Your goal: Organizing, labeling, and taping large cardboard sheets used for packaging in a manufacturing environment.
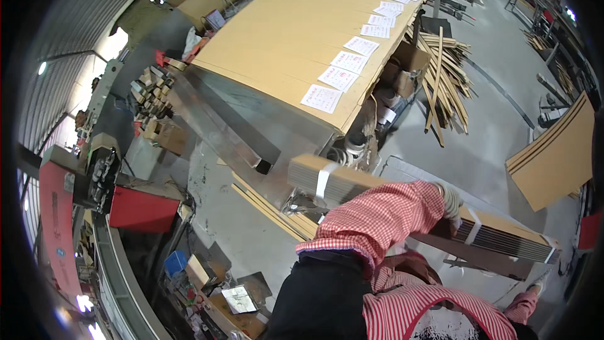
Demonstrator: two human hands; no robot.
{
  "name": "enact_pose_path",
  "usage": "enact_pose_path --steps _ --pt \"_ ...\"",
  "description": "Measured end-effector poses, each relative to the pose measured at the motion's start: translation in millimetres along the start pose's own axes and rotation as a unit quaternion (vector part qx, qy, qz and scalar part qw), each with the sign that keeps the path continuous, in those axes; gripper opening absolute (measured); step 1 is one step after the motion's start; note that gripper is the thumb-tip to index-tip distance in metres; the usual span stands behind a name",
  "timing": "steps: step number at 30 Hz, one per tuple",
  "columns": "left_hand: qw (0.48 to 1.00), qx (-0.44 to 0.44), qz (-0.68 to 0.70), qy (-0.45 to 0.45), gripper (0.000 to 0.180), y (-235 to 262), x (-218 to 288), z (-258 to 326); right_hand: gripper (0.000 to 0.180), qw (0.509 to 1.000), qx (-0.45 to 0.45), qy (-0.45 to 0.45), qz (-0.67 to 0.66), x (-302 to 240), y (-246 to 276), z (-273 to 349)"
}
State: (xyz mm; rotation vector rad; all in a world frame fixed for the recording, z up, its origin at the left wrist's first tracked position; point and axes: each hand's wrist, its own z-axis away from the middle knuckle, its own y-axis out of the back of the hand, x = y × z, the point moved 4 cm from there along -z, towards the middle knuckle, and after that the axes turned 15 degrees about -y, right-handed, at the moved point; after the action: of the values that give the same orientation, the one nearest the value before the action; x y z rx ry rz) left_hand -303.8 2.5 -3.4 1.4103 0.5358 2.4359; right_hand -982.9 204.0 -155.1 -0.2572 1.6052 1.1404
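A long bundle of flat brown boards [349,178] stretches from the middle toward the lower right, bound with white straps; layered edges show along its side. My left arm, in a red checked oversleeve, crosses over it. My left hand [450,204], in a pale knitted glove, is closed over the bundle's edge, fingers pointing down its side. At the far right, my right hand [539,285] shows only as a small pale patch beyond a red sleeve, near the bundle's end. Its fingers cannot be made out. A darker brown sheet [481,257] lies under the bundle.
A large stack of tan boards [270,44] stands ahead, with a row of white printed sheets [349,62] along its right edge. Loose wooden strips [440,82] lie beyond. Brown panels [553,154] lean at right. A red box [143,208] and machinery stand left.
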Motion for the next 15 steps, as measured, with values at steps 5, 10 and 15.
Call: enact_pose_path --steps 5,10,15 --pt "0.981 0.194 0.022 -0.011 0.099 -38.2 45.4 59.7 0.065 0.945 -0.007 -0.074 -0.318 -156.7 -61.4 -38.4" --pt "0.926 0.362 -0.106 0.021 0.106 -136.2 37.1 111.1 0.056 0.883 -0.164 -0.066 -0.435 -412.2 -136.1 74.4" --pt "0.776 0.613 -0.109 0.099 0.097 -248.2 6.4 111.6 0.049 0.769 -0.606 -0.079 -0.186 -485.5 -292.8 284.7"
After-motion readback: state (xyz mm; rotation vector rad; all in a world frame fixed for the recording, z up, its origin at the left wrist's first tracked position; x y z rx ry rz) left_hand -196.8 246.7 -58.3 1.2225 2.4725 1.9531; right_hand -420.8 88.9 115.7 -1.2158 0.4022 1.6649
